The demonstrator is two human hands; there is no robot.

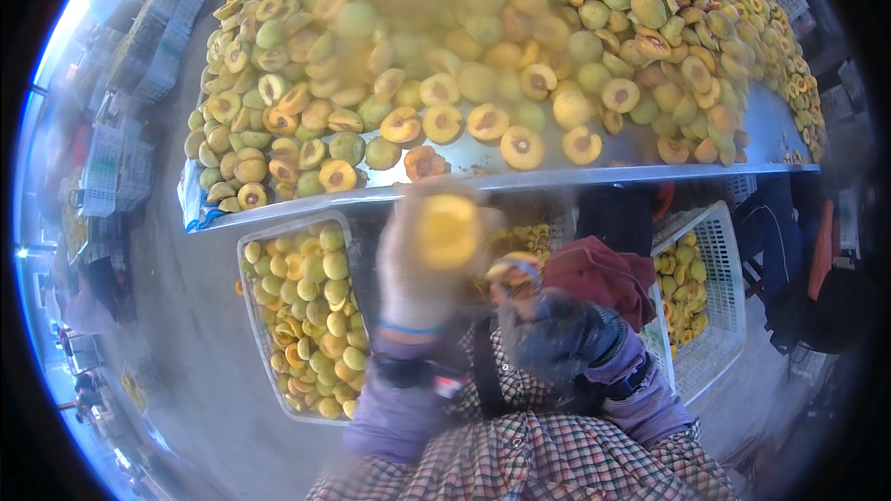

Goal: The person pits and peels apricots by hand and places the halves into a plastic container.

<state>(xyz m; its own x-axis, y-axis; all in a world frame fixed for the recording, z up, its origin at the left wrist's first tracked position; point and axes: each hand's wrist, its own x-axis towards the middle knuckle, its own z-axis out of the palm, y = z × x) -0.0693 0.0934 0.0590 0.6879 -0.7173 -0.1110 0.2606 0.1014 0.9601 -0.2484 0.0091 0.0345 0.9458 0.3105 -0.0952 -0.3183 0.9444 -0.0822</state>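
Observation:
My left hand (411, 271), in a pale glove and blurred, is raised at the front edge of a metal table. It holds a yellow peach half (449, 231), cut face up. My right hand (557, 334), in a dark glove, is curled in front of my chest. Its fingertips are wrapped in yellowish and blue bands; blur hides whether it grips a small tool. Before me, the metal table (619, 156) bears a large heap of whole and halved peaches (647, 10). Several cut halves lie along its near side, some with the stone still in.
A plastic crate (245, 278) of peach halves stands on the floor to the left. Another white crate (724, 292) of fruit is at the right, by a person's dark-trousered leg (769, 243). Maroon cloth (598, 275) lies beside my right hand. Stacked crates (101, 167) line the far left.

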